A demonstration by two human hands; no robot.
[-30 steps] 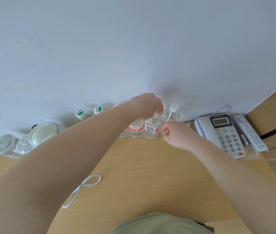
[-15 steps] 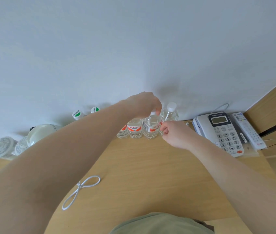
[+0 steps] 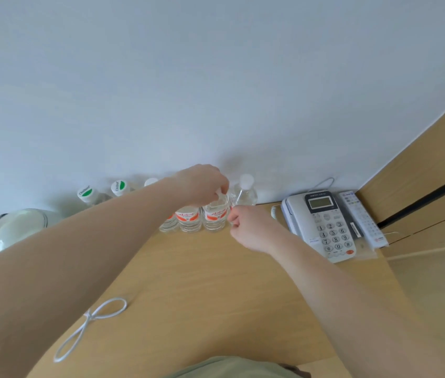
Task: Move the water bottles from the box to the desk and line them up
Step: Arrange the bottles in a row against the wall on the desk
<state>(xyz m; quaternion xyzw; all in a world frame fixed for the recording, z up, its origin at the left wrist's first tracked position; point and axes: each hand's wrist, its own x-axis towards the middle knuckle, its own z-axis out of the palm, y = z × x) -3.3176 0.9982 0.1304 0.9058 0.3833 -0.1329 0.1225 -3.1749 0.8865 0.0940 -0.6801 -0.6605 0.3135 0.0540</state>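
Pinching the bottle [image 3: 215, 214] by its cap with my left grip [image 3: 202, 184], right grip [image 3: 248, 227] curled beside it, I risk toppling its close-packed neighbours on the bench [image 3: 215, 282].

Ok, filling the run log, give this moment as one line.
left hand: grips bottle top | right hand: at label | row on desk

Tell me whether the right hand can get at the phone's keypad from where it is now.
Probably yes. The right hand sits curled by the orange-label bottles, and the phone lies just to its right on the desk, keypad facing up. Nothing stands between them; the remote lies beyond it.
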